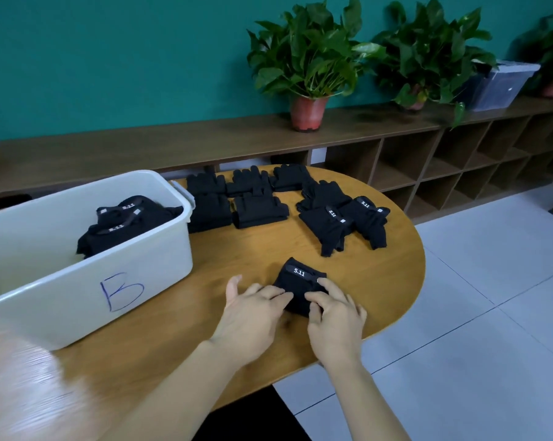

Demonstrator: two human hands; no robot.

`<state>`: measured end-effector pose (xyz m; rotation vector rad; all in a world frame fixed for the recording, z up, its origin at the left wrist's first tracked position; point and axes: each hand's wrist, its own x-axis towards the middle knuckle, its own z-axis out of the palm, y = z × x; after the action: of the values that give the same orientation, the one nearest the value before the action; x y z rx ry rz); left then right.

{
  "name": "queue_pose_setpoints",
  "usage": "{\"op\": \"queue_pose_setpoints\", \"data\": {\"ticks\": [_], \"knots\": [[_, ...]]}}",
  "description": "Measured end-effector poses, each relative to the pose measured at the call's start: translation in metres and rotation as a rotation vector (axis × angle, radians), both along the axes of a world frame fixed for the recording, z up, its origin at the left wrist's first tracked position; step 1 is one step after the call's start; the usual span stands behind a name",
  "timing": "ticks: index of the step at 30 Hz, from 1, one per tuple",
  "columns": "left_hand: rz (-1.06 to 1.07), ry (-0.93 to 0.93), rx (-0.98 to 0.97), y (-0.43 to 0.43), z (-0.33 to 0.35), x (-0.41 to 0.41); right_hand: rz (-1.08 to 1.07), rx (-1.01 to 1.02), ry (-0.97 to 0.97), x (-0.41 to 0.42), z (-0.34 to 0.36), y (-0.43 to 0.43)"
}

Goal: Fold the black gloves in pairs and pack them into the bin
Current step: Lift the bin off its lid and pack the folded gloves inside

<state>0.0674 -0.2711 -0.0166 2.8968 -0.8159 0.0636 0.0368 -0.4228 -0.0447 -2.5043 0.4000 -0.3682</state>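
Note:
A folded pair of black gloves with a "5.11" strap lies on the wooden table near its front edge. My left hand touches its left side with fairly straight fingers. My right hand pinches the bundle's right edge between thumb and fingers. To the left stands the white bin marked "B", holding folded black gloves. Several more black gloves lie flat in rows at the table's far side, and a loose pair with straps lies to the right.
The round wooden table ends just right of my hands, with grey tiled floor beyond. A low wooden shelf unit runs along the green wall with potted plants and a clear box on top.

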Motion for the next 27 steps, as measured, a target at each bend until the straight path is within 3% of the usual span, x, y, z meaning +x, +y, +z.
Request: {"op": "queue_pose_setpoints", "data": {"ticks": [8,12,16,21,27], "knots": [[0.105,-0.211,-0.198,0.055,-0.023,-0.008,0.314,0.019,-0.001,0.008,-0.003,0.027],[0.169,-0.207,-0.327,0.07,-0.025,-0.016,0.439,0.062,-0.048,0.012,0.003,0.035],[0.3,-0.051,-0.445,0.073,-0.019,-0.019,0.272,0.233,-0.089,0.012,0.016,0.035],[0.354,0.224,-0.398,0.067,-0.013,-0.012,0.181,0.051,0.187,0.015,0.025,0.037],[0.37,0.347,-0.494,0.059,-0.01,-0.002,0.219,0.043,0.255,0.023,0.035,0.046]]}}
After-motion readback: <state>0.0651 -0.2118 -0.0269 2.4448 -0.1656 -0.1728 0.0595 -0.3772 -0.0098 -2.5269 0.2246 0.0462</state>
